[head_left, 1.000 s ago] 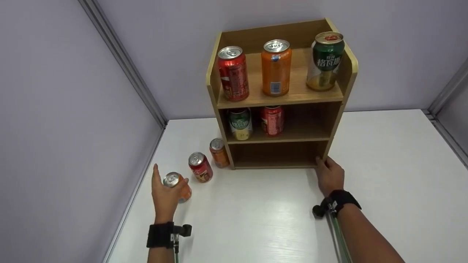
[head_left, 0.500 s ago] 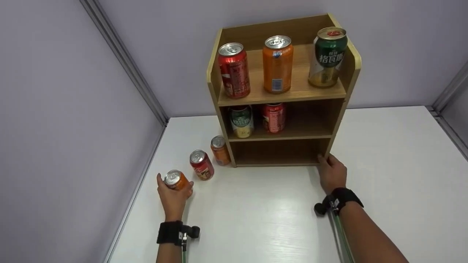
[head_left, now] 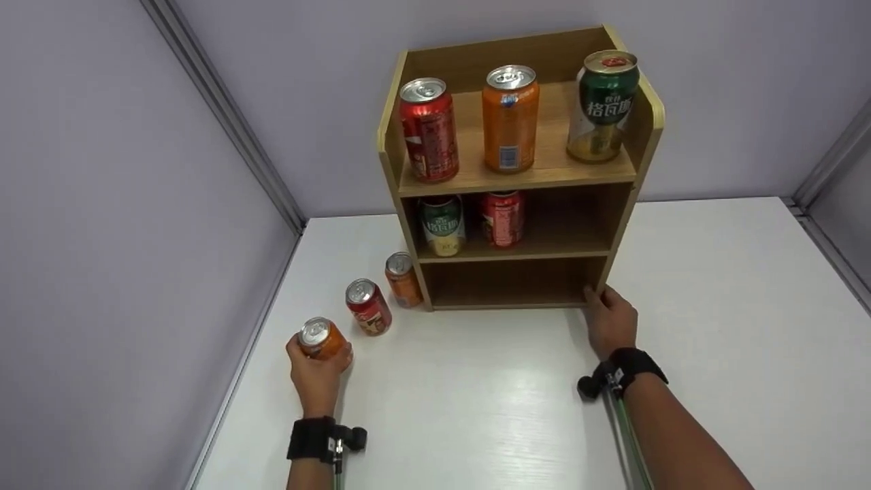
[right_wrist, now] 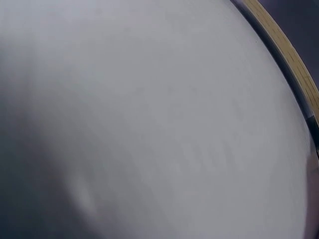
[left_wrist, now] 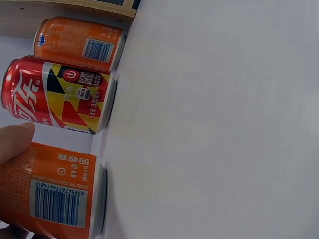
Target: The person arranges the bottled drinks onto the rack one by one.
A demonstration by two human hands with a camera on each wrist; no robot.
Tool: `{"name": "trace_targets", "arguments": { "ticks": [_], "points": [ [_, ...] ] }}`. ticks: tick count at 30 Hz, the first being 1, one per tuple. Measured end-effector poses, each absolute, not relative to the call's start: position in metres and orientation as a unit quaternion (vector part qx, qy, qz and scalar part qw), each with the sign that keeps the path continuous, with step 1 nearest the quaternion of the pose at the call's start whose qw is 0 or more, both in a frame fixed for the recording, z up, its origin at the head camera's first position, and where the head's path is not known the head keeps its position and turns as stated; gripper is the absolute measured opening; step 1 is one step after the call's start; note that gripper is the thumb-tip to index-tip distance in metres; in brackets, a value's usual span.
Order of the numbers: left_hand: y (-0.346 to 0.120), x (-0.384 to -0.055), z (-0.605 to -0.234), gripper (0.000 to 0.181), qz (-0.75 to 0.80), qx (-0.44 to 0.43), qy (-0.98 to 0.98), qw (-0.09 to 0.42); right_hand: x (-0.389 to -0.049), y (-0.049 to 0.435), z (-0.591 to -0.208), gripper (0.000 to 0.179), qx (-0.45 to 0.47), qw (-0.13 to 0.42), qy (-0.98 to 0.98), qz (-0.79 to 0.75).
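Observation:
My left hand (head_left: 316, 381) grips an orange soda can (head_left: 325, 340) that stands upright on the white table, thumb on its right side. In the left wrist view the barcode of this orange can (left_wrist: 57, 201) faces the camera, with the thumb (left_wrist: 17, 142) against its side. Just beyond it stands a red cola can (head_left: 369, 309), then another orange can (head_left: 405, 282) beside the shelf. My right hand (head_left: 612, 323) holds the lower right corner of the small wooden shelf (head_left: 517, 182). The right wrist view shows mostly table and a strip of the shelf's edge (right_wrist: 291, 55).
On the shelf's top board stand a red can (head_left: 431, 133), an orange can (head_left: 510, 122) and a green-and-gold can (head_left: 602, 109). The middle board bears a green can (head_left: 444, 228) and a red can (head_left: 503, 221) at left and centre. A grey wall (head_left: 136, 238) borders the table's left.
My left hand, spread open around the orange can a second ago, has closed its fingers on it. The right hand keeps its place on the shelf. The head view has shifted slightly.

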State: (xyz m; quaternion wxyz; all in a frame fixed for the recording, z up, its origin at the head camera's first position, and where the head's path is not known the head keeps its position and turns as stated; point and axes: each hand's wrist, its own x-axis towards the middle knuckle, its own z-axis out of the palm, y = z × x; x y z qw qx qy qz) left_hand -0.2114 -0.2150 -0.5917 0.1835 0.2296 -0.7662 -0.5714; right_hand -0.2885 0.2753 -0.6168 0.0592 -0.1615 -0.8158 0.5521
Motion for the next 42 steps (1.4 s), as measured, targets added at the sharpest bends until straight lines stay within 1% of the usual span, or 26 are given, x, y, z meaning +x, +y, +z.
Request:
{"name": "trace_targets", "arguments": {
  "ticks": [4, 9, 15, 19, 21, 29, 35, 42],
  "points": [
    [-0.211, -0.207, -0.590, 0.095, -0.580, 0.240, -0.754, 0.191, -0.291, 0.273, -0.615, 0.070, -0.160, 0.064, -0.814, 0.555],
    [-0.200, -0.195, -0.584, 0.098, -0.574, 0.246, -0.754, 0.205, -0.289, 0.273, -0.617, 0.069, -0.164, 0.054, -0.815, 0.554],
    [-0.181, -0.191, -0.563, 0.091, -0.579, 0.180, -0.759, 0.239, -0.289, 0.275, -0.616, 0.067, -0.162, 0.067, -0.815, 0.552],
    [-0.164, -0.193, -0.545, 0.085, -0.567, 0.141, -0.766, 0.267, -0.288, 0.276, -0.615, 0.066, -0.164, 0.067, -0.815, 0.552],
    [-0.154, -0.194, -0.537, 0.084, -0.562, 0.123, -0.771, 0.273, -0.288, 0.277, -0.615, 0.066, -0.165, 0.066, -0.815, 0.552],
    [-0.110, -0.195, -0.514, 0.085, -0.546, 0.041, -0.783, 0.295, -0.288, 0.275, -0.619, 0.066, -0.162, 0.064, -0.817, 0.550],
    [-0.073, -0.193, -0.501, 0.084, -0.543, -0.010, -0.785, 0.297, -0.284, 0.275, -0.619, 0.064, -0.169, 0.062, -0.820, 0.544],
    [-0.044, -0.199, -0.486, 0.081, -0.535, -0.075, -0.793, 0.282, -0.288, 0.275, -0.619, 0.065, -0.171, 0.061, -0.817, 0.547]
  ]
}}
